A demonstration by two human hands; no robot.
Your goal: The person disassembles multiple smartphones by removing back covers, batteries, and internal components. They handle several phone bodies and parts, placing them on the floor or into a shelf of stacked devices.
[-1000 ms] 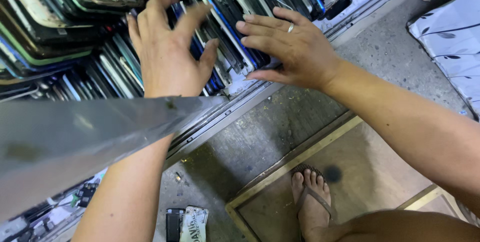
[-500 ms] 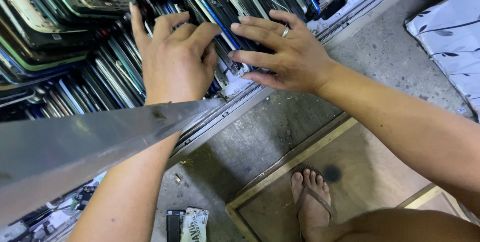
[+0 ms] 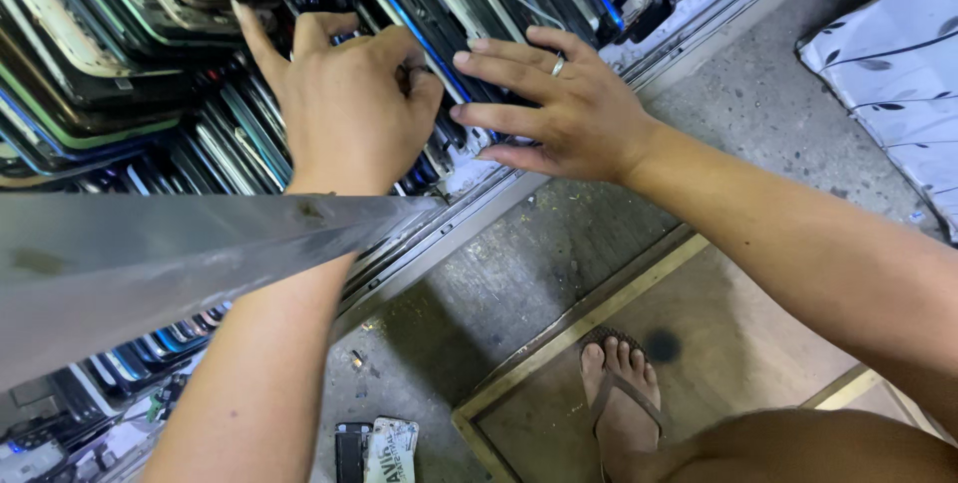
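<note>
Rows of used phone housings (image 3: 150, 54) stand on edge, packed tight in a low cabinet. My left hand (image 3: 344, 109) is pushed in among them, its fingers curled down over the edges of a few dark housings (image 3: 424, 159) and its thumb stuck out to the left; the fingertips are hidden. Just to the right, my right hand (image 3: 559, 109), a ring on one finger, lies flat with its fingers spread on the neighbouring blue-edged housings (image 3: 439, 44). The two hands almost touch.
A grey sliding panel (image 3: 150, 263) covers the cabinet's lower left, over a metal track (image 3: 469, 219). Below lie a concrete floor, a wooden board (image 3: 728, 343), my foot in a sandal (image 3: 624, 398), small phone parts (image 3: 374, 448) and a patterned cloth (image 3: 888, 54).
My left hand has gone from spread fingers to curled ones and dug deeper into the housings. The right hand slid a little left, closer to it.
</note>
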